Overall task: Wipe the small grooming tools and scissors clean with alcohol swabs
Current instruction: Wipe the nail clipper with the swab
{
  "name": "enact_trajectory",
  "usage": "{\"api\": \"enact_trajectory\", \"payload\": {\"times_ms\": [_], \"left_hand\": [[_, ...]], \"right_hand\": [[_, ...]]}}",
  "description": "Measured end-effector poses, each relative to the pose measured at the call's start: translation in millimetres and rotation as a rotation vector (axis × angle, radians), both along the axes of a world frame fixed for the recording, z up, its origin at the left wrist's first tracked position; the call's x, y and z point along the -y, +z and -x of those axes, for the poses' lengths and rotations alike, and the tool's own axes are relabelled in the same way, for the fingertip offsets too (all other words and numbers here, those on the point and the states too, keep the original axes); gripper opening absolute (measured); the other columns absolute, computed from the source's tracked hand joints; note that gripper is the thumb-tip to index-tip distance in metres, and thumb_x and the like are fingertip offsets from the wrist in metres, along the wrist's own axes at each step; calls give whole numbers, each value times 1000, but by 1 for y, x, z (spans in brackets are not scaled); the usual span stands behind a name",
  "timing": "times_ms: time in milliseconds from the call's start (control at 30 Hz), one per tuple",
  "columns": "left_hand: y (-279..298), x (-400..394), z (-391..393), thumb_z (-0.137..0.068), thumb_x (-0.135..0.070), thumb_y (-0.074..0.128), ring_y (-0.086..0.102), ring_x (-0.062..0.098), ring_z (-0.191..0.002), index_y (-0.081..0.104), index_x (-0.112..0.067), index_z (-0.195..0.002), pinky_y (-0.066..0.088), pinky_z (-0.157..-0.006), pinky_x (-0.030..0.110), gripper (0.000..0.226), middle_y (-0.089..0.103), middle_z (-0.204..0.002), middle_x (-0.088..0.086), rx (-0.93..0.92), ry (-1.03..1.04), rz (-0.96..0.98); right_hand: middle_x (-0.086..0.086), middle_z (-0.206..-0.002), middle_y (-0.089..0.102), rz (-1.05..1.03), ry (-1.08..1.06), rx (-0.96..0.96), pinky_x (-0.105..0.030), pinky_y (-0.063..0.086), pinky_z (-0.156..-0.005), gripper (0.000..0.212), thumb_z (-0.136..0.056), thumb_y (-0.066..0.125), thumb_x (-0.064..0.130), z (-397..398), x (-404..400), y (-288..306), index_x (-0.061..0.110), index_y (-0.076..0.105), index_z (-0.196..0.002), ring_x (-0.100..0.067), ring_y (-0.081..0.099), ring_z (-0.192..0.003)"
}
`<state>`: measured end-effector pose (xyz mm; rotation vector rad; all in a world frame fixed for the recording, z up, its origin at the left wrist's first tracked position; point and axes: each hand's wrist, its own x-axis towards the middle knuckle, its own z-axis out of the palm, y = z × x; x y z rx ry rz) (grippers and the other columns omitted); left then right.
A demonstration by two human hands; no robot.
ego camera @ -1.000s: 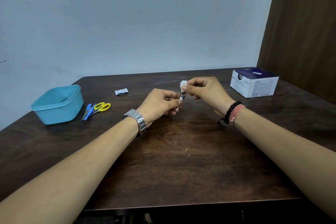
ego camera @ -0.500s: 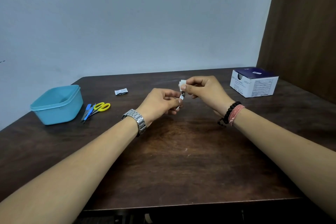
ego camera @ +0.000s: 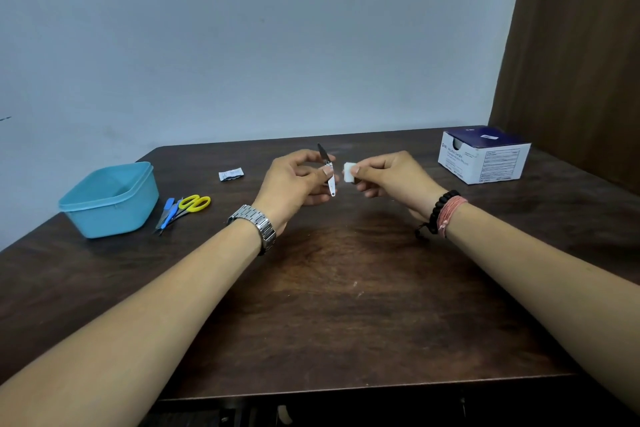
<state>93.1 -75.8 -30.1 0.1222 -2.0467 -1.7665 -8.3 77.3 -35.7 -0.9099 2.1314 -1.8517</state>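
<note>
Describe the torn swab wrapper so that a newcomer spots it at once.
Start at the teal tub on the left of the dark table. To its right, beyond the yellow-handled scissors, lies the swab wrapper, left of the left hand. It alone is small, white, crumpled and flat.

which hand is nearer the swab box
Right. The right hand is over the table's middle, left of the swab box with bare table between; the left hand is farther left still.
</note>
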Motion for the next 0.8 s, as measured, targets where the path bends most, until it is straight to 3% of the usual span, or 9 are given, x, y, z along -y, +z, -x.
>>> {"api": "enact_trajectory", "payload": {"times_ms": [133,233,500,700,800], "left_hand": [[-1,2,2,-89,-11,66,71,14,-82,70,-11,-97,56,-66,26,8,74,-90,3,-43,40,24],[-3,5,3,-87,-12,69,67,6,-77,73,-18,-89,54,-68,24,6,74,-90,-4,-63,74,89],[-2,4,3,-83,-10,74,69,11,-78,71,-18,-82,58,-71,28,8,71,-97,5,-119,99,109],[0,0,4,-77,-14,80,65,11,-58,67,-16,-76,57,-61,27,13,68,-70,0,-138,186,230],[-2,3,6,-75,-20,81,69,15,-66,66,-22,-71,59,-66,36,16,72,-73,2,-156,204,316]], "right_hand": [[-8,-76,68,-38,106,58,-19,54,-62,11,-91,65,12,-4,2,-1,4,73,-91,-11,63,-66],[-8,-77,68,-20,197,123,-19,54,-63,11,-91,64,12,-7,1,0,5,72,-88,-11,64,-67],[-5,-77,71,2,273,176,-18,55,-66,17,-91,63,12,-10,0,0,-1,71,-99,-9,64,-68],[-5,-78,70,-10,273,154,-18,54,-65,19,-89,67,15,-15,2,1,-1,72,-98,-9,64,-69],[-6,-82,70,-37,287,153,-19,54,-65,15,-89,67,16,-17,3,1,3,72,-95,-10,64,-70]]}}
